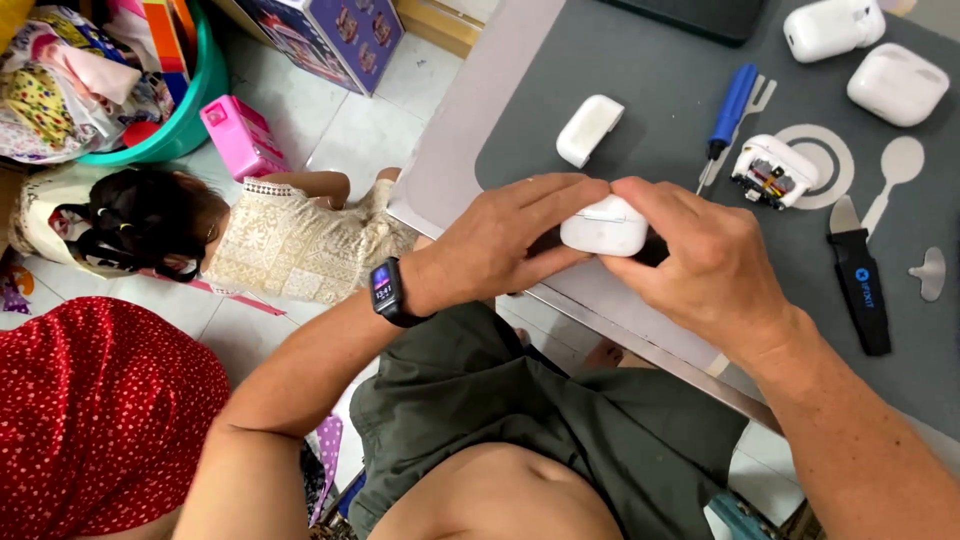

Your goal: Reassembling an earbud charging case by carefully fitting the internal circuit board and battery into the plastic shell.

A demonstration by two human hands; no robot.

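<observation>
1. Bare forearms reach over a lap in dark green shorts point(520, 420) toward the near edge of the bench point(470, 130), where both hands meet on a small white earbud case point(603, 226).
2. Left hand point(500, 240), a dark smartwatch point(388, 290) on its wrist, pinches the case's left end between thumb and fingers; right hand point(700, 255) grips its right end, fingers curled over the top.
3. Held just above the bench's near edge, the case looks light, rigid and smooth, probably slippery; a hold on its two rounded ends seems safest, as any seam is likely delicate.
4. Count, left to right on the grey mat point(660, 70): one loose white lid piece point(588, 130), one blue screwdriver point(730, 105), one opened case with exposed wiring point(772, 172), one black-handled pry tool point(860, 285), two more closed white cases point(833, 28) near the far right corner.
5. Thin metal picks lie at the right edge; how many cannot be told.
6. Left of the bench, one child in a cream top point(290, 240) sits on the tiled floor.
</observation>
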